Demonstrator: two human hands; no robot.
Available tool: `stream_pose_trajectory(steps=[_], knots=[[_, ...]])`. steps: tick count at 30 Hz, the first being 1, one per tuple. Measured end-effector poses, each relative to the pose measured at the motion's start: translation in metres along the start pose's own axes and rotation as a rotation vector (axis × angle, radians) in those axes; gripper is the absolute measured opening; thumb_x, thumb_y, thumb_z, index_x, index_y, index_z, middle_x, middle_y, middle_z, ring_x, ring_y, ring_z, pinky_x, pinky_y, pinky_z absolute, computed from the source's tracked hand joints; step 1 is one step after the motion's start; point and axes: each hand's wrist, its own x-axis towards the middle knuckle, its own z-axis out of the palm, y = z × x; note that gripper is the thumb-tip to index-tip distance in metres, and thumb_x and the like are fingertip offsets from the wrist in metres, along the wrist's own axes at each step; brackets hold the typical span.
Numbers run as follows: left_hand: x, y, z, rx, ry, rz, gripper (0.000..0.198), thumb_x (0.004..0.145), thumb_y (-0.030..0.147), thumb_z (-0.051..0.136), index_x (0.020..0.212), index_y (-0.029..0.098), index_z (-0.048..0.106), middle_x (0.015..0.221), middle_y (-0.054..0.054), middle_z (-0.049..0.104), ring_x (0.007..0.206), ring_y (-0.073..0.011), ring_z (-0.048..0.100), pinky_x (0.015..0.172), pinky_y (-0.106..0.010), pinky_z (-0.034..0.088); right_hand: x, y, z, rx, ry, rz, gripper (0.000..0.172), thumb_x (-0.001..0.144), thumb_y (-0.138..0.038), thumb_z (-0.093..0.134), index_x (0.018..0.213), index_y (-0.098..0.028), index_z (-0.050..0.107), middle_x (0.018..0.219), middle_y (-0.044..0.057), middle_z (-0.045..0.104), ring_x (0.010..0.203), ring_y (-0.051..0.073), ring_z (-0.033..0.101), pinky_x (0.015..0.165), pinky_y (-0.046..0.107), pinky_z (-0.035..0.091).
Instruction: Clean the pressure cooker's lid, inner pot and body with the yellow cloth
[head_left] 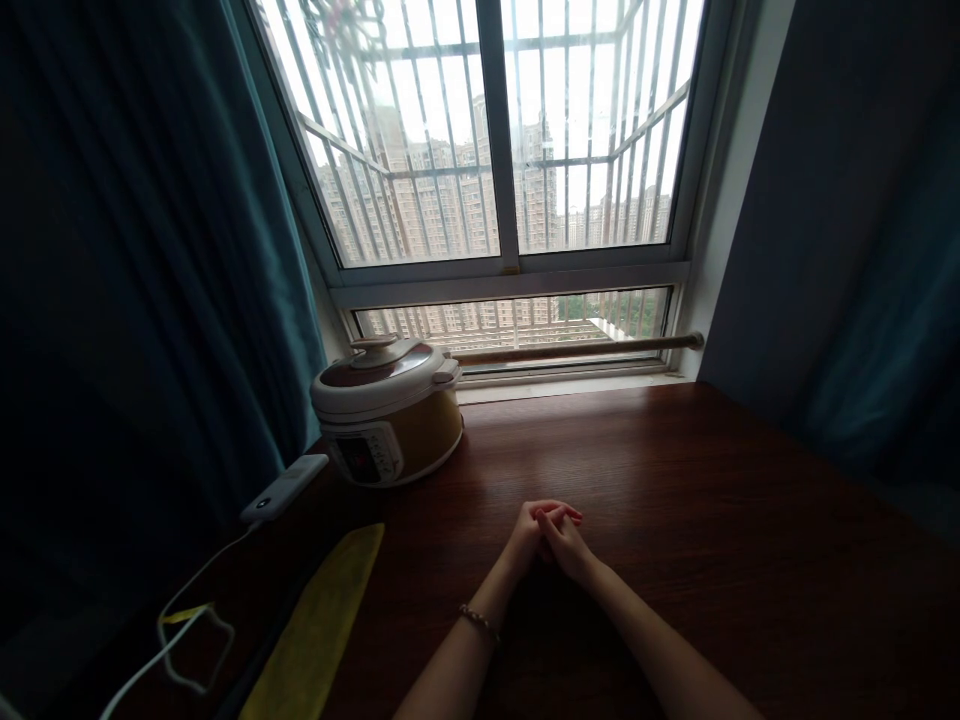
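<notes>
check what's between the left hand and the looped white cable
In the head view, a flat yellow piece lies between the left hand and the white cable, with a dark strip along its cable side.

Reddish-brown, wood-grained table (675,480), white-and-gold cooker (401,428), teal curtain (247,250), mottled yellow sheet (322,620), white power strip (286,487)

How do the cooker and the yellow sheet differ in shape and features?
The cooker is bulky and rounded; the yellow sheet is flat and elongated. The cooker has a lid and a control panel; the yellow sheet shows neither. Both are left of the clasped hands.
</notes>
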Motion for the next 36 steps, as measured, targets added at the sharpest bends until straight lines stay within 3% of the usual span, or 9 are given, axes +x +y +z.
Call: stream_pose_trajectory(steps=[26, 36], knots=[[0.0001, -0.0016, -0.0002, -0.008, 0.009, 0.016, 0.045, 0.075, 0.047, 0.055, 0.096, 0.009, 0.069, 0.086, -0.013, 0.069, 0.042, -0.0100, 0.052, 0.029, -0.017, 0.033, 0.0019, 0.0029, 0.0004, 0.019, 0.012, -0.008, 0.067, 0.073, -0.077, 0.034, 0.048, -0.016, 0.046, 0.038, 0.000, 0.042, 0.036, 0.008, 0.041, 0.037, 0.020, 0.028], [0.0011, -0.0046, -0.0003, -0.022, 0.009, 0.019, 0.043, 0.077, 0.045, 0.054, 0.096, 0.009, 0.069, 0.084, -0.011, 0.069, 0.037, -0.0069, 0.048, 0.027, -0.016, 0.032, -0.0003, 0.0007, 0.0006, 0.021, 0.005, -0.006, 0.067, 0.073, -0.076, 0.034, 0.045, -0.016, 0.046, 0.038, 0.000, 0.042, 0.037, 0.008, 0.043, 0.038, 0.020, 0.029]])
